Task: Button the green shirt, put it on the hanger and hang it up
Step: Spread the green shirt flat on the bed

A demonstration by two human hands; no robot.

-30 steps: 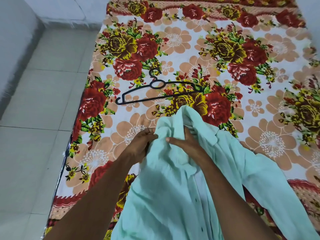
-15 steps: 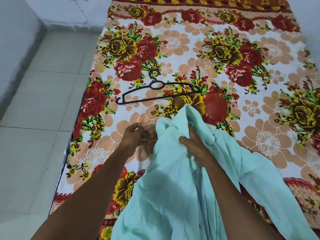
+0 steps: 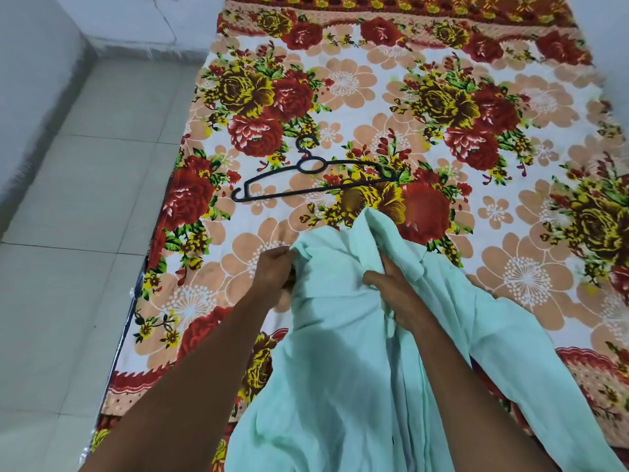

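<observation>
Head view looks down on the green shirt (image 3: 340, 352), bunched on the flowered bedspread (image 3: 510, 267) just short of the black hanger (image 3: 313, 178), which lies flat and untouched. Loose as the cloth is, the front edges could slip out of line and a button might go into the wrong hole. The left hand (image 3: 272, 272) is curled, gripping the shirt's left edge near the collar. The right hand (image 3: 394, 291) clutches a fold just beside it.
</observation>
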